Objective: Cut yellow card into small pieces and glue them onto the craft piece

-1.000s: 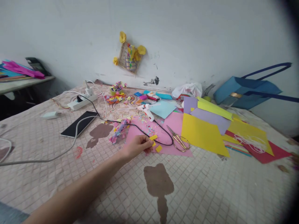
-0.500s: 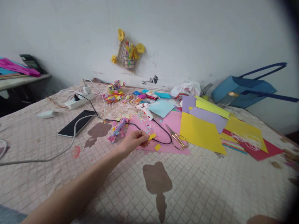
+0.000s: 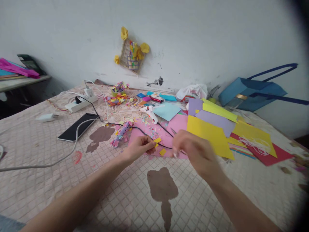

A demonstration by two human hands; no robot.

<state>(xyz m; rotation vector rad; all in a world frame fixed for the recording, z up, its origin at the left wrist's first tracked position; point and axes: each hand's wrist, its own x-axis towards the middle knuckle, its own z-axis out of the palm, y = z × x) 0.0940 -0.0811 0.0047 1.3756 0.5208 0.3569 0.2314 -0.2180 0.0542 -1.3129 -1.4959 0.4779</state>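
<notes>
Head view: left hand (image 3: pixel 140 148) pinches a small yellow paper strip (image 3: pixel 157 140) between its fingers, over the pink sheet (image 3: pixel 177 124). Yellow paper square (image 3: pixel 163 152) lies just beside, on the sheet. Right hand (image 3: pixel 196 149), blurred, partly hides the scissors (image 3: pixel 173 131); cannot tell whether its fingers grip them.

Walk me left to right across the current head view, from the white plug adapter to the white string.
White plug adapter → black flat slab → left hand → small loose yellow piece → right hand → white string.
</notes>
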